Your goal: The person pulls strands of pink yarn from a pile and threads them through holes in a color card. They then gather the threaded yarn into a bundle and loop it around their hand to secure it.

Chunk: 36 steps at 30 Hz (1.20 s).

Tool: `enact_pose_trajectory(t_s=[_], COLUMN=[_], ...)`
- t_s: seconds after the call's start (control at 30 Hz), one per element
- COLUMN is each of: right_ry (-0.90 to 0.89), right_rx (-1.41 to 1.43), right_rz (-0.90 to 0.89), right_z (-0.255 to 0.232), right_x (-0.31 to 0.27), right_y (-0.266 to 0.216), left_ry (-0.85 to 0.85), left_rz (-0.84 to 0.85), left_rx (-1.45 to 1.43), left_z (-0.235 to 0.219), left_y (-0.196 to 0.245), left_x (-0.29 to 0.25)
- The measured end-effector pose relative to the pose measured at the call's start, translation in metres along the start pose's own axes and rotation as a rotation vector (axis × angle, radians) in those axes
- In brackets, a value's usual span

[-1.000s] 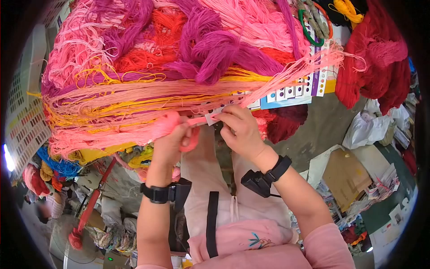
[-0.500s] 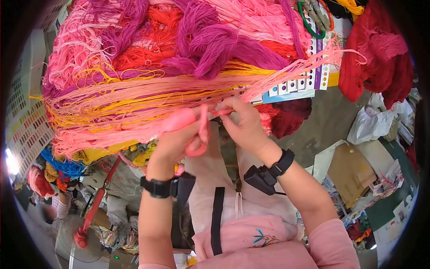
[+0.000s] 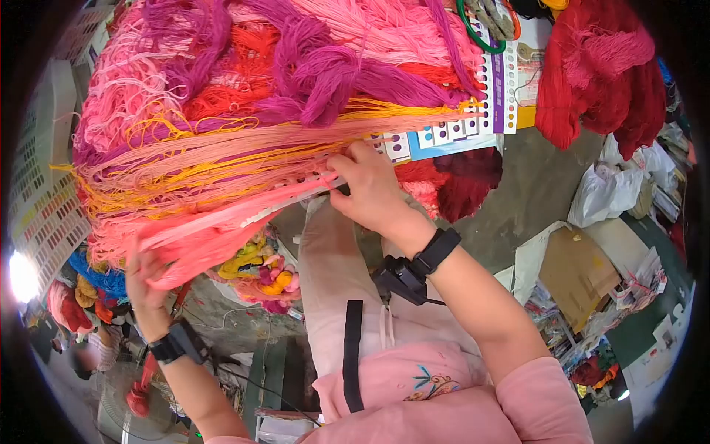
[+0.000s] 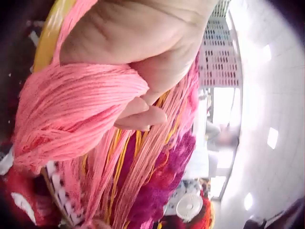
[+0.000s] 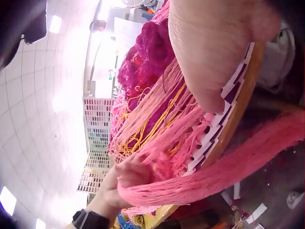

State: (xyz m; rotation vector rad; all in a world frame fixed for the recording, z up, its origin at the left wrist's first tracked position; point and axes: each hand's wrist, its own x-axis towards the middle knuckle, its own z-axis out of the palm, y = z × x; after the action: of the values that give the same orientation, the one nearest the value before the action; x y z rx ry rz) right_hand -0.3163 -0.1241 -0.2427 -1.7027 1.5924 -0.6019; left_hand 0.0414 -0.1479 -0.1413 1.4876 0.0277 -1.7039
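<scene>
- Left hand (image 3: 150, 277): its fingers are curled round the wide end of the coral-pink skein (image 3: 214, 248), just off the front left corner of the thread heap (image 3: 274, 111).
- Right hand (image 3: 373, 185): thumb and finger are together on the skein's narrow end, at the front edge of the heap; the fingertips themselves are partly hidden.
- The skein stretches between the hands along the heap's front edge. It is broad and slack at the left hand, bulging over the fingers in a smooth fold of fine, nearly parallel strands, and tapers towards the right hand. The colour is an even, slightly matt coral; in the head view the left end is blurred.
- Salmon strands (image 3: 281, 140) and yellow threads (image 3: 384, 107) run lengthwise along the front of the heap, behind the skein.
- A thick magenta bundle (image 3: 318, 70) lies twisted on top of the heap, among red and paler pink.
- Punched cards (image 3: 444, 133) jut out from under the heap's right front.
- Dark red hanks (image 3: 603, 81) hang to the right of the heap.
</scene>
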Motion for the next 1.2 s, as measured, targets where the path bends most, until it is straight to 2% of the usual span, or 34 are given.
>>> enact_pose_trajectory(t_s=[0.07,0.13,0.17,0.2,0.23,0.27,0.33,0.4,0.47,0.6,0.67,0.8,0.87,0.9,0.97,1.0,1.03,1.1,1.13,1.2], right_ry=[-0.002,-0.049,-0.049,-0.032,-0.014,-0.019,-0.011,-0.027,-0.041,-0.035,-0.051,-0.051,-0.046,-0.076,-0.097,-0.091,-0.083,-0.071,-0.071,-0.010], right_rx=[0.011,0.043,0.046,0.021,-0.007,-0.009,-0.106,-0.094,-0.091,0.019,0.073,0.047,-0.003,-0.023,-0.041,-0.033,-0.025,-0.034,-0.046,0.060], right_rz=[-0.032,-0.003,-0.008,-0.009,-0.007,-0.001,0.042,0.053,0.068,0.025,0.028,0.035,0.036,0.046,0.051,0.045,0.040,0.032,0.028,0.006], right_z=[0.000,0.000,0.003,0.005,0.007,0.008,0.010,0.008,0.005,-0.001,-0.001,-0.001,-0.001,0.001,0.001,0.002,0.002,0.001,0.002,0.002], right_x=[0.002,0.002,0.001,0.002,0.003,0.002,0.003,0.004,0.005,0.007,0.007,0.006,0.004,0.004,0.004,0.003,0.003,0.003,0.002,-0.001], right_y=[0.002,0.004,0.004,0.003,0.004,0.003,-0.002,-0.008,-0.010,-0.008,-0.007,-0.005,-0.006,-0.006,-0.004,-0.003,-0.003,-0.004,-0.005,-0.003], left_ry=[0.046,0.150,0.151,0.332,0.510,0.298,0.183,-0.119,-0.262,-0.364,-0.476,-0.473,-0.338,-0.342,-0.305,-0.435,-0.433,0.013,0.014,-0.390], left_rz=[0.042,0.260,0.265,0.368,0.463,0.399,0.242,0.111,0.126,0.150,0.164,0.196,0.353,0.355,0.251,0.667,0.672,0.191,0.194,-0.081], left_rx=[-0.085,-0.297,-0.298,-0.129,0.041,0.230,0.307,0.353,0.597,0.707,1.159,1.132,1.052,1.056,1.509,2.024,2.031,0.692,0.701,0.042], left_z=[-0.032,-0.037,-0.041,0.009,0.036,0.013,0.049,0.072,0.100,0.130,0.127,0.102,0.103,0.102,0.103,0.114,0.120,0.119,0.111,0.097], left_y=[0.030,0.038,0.035,0.016,0.005,-0.006,-0.053,-0.092,-0.116,-0.147,-0.157,-0.161,-0.148,-0.139,-0.120,-0.108,-0.102,-0.098,-0.098,-0.097], left_x=[0.001,0.006,0.003,-0.006,-0.009,-0.009,-0.013,-0.004,0.006,0.033,0.050,0.064,0.056,0.057,0.060,0.061,0.051,0.020,0.007,-0.013])
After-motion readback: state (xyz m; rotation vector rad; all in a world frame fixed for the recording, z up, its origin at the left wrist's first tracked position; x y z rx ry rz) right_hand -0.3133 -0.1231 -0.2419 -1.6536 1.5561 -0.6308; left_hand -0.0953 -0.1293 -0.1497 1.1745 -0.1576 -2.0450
